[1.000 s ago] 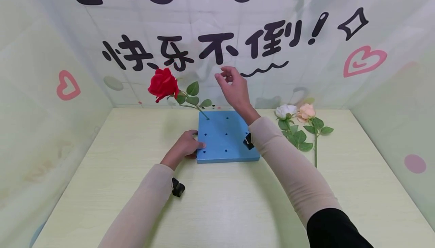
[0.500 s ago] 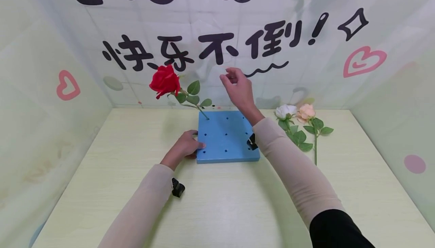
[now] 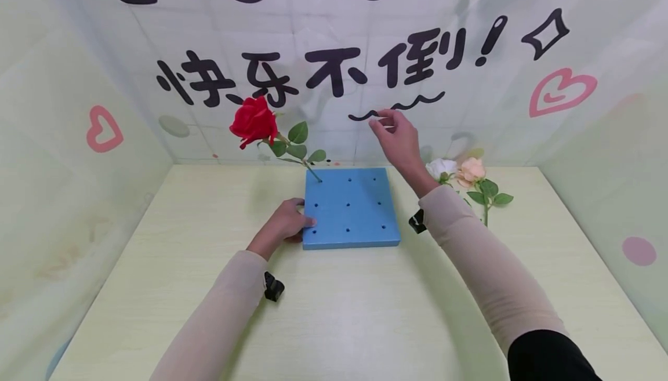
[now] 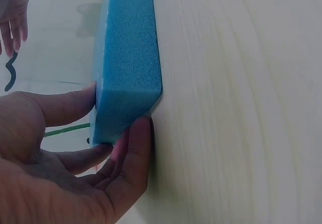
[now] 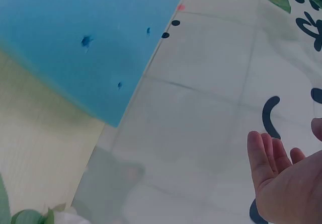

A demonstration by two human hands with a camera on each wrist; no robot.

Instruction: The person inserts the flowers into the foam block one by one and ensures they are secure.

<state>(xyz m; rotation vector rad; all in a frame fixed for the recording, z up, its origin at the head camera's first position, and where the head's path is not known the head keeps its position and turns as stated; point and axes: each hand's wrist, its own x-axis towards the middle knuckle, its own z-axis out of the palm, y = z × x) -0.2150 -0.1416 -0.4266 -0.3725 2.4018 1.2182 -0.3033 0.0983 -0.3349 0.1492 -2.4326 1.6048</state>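
A blue foam block with a grid of small holes lies on the table. My left hand grips its left side, thumb on the top face and fingers against the edge, as the left wrist view shows at the foam's corner. A red rose stands with its stem in the far-left hole, leaning left. My right hand is raised above and behind the block's far-right corner, holding nothing. In the right wrist view its fingers look relaxed.
A white rose and a peach rose lie on the table to the right, partly hidden behind my right forearm. A printed cloth backdrop rises behind the table's far edge.
My right hand has moved right, away from the red rose and toward the two loose roses. The left hand and the foam block have stayed in place.
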